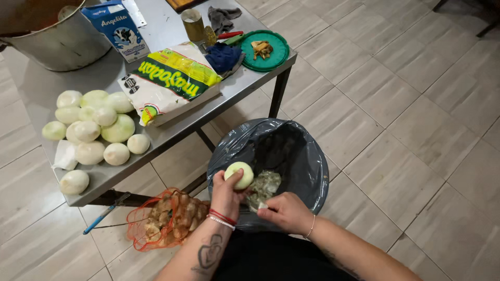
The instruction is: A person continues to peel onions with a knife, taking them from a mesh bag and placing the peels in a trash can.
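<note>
While my left hand [227, 193] closes around the peeled onion [239, 175] at lower centre of the frame, over the grey-lined bin [307, 171], my right hand [285, 211] sits just right of it, pinching what looks like a small knife [262, 206], blade pointing left toward the onion.

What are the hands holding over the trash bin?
The left hand grips a peeled onion by its lower side, fingers wrapped around it. The right hand pinches something small at its fingertips, too small to tell, above the bin.
</note>
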